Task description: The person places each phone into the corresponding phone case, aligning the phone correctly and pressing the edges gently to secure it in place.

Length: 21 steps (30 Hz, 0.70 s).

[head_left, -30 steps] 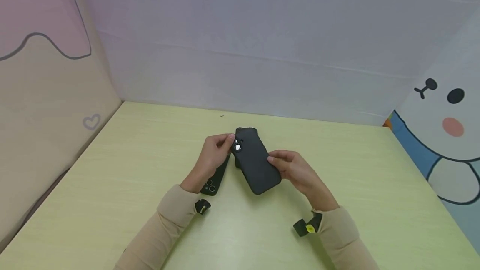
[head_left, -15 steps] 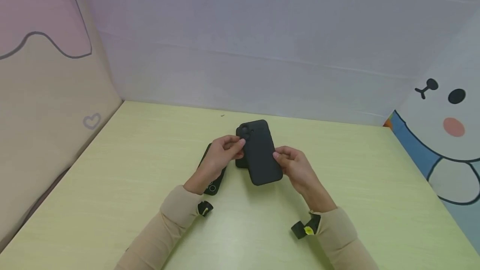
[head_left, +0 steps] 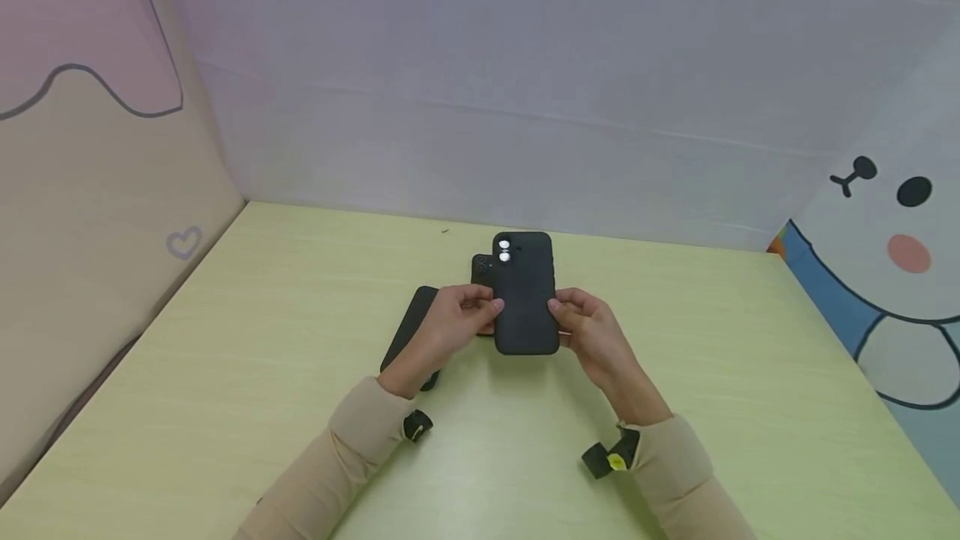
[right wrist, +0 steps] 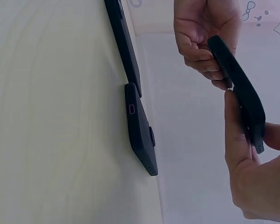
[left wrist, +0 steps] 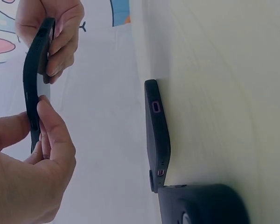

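Observation:
Both hands hold up a black phone case (head_left: 527, 307), its back toward the head camera and two bright camera openings at its upper left. My left hand (head_left: 467, 317) pinches the left edge between thumb and fingers. On the opposite edge, my right hand (head_left: 587, 325) has the same kind of pinch. Seen edge-on in the left wrist view, the case (left wrist: 32, 79) looks thin and curved, above the tabletop. Behind it lies a black phone-shaped piece (head_left: 482, 267) with camera rings, mostly covered. A second such piece (head_left: 411, 325) lies partly under my left wrist.
The pale yellow table (head_left: 720, 340) runs back to a whitish cloth wall (head_left: 525, 107). Printed cloth panels stand at both sides, the right one bearing a cartoon face. Black wrist-worn devices show below each hand, the right one (head_left: 611, 458) with a yellow spot.
The phone case has turned from a slant to nearly upright and moved slightly away. My left hand has slid from its upper corner down to its left edge; the right hand keeps its edge.

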### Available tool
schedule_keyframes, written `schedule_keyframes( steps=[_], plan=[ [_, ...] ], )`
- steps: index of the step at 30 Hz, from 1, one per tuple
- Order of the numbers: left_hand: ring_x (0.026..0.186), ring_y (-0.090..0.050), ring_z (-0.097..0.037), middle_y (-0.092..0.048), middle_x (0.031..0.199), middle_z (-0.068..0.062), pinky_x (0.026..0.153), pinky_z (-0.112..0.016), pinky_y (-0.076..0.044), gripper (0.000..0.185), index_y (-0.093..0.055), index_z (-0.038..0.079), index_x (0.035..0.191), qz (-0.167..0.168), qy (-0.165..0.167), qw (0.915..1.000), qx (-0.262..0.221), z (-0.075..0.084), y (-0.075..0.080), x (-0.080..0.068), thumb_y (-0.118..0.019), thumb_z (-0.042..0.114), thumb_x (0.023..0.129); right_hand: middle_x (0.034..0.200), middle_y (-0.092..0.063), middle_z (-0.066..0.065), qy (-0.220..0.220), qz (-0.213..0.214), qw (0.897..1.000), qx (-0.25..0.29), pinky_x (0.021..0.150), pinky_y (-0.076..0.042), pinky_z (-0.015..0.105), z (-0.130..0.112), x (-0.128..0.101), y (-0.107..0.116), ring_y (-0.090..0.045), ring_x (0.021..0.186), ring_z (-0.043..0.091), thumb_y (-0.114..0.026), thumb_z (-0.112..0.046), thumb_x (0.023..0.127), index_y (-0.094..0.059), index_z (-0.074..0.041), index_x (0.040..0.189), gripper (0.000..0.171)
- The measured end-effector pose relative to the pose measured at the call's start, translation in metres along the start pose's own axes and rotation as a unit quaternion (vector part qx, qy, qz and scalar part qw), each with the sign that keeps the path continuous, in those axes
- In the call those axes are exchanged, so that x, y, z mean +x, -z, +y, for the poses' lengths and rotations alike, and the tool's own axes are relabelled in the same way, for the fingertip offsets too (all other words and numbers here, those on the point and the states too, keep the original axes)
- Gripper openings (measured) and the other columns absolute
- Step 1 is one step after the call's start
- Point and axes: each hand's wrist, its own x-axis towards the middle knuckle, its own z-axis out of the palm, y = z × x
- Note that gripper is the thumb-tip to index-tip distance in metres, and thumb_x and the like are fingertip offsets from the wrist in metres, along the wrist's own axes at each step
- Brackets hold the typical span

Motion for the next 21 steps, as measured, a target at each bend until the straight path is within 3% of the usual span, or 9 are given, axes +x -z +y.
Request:
schedule_keyframes(
  steps=[9, 16, 21],
  plan=[
    [0.092, -0.062, -0.021, -0.059, 0.104, -0.016, 0.078, -0.031, -0.053, 0.035, -0.052, -0.003, 0.124, 0.000, -0.001, 0.9999, 0.016, -0.0011, -0.0005, -0.0011, -0.056, 0.010, 0.091, 0.073, -0.064, -0.008, 0.015, -0.027, 1.000, -0.001, 0.066, -0.050, 0.028, 0.0011, -0.0016, -0.0019, -0.062, 0.067, 0.008, -0.051, -0.015, 0.094, -0.048, -0.011, 0.089, 0.007],
    [0.084, -0.059, -0.015, -0.060, 0.103, -0.013, 0.077, -0.035, -0.050, 0.032, -0.054, -0.001, 0.122, 0.001, 0.008, 0.9991, 0.043, -0.0006, -0.0008, -0.0015, -0.054, 0.011, 0.092, 0.077, -0.065, -0.007, 0.021, -0.008, 0.999, -0.030, 0.069, -0.050, 0.030, 0.0020, 0.0006, -0.0007, -0.063, 0.072, 0.010, -0.052, -0.021, 0.094, -0.051, -0.013, 0.088, 0.010],
    [0.086, -0.056, -0.016, -0.060, 0.105, -0.013, 0.074, -0.030, -0.048, 0.032, -0.053, -0.001, 0.122, -0.015, 0.007, 0.9982, 0.057, -0.0015, -0.0003, -0.0020, -0.054, 0.011, 0.092, 0.076, -0.063, -0.006, 0.024, 0.016, 0.999, -0.031, 0.069, -0.050, 0.029, 0.0012, 0.0017, -0.0001, -0.061, 0.071, 0.011, -0.051, -0.021, 0.094, -0.050, -0.009, 0.091, 0.012]
  ],
)
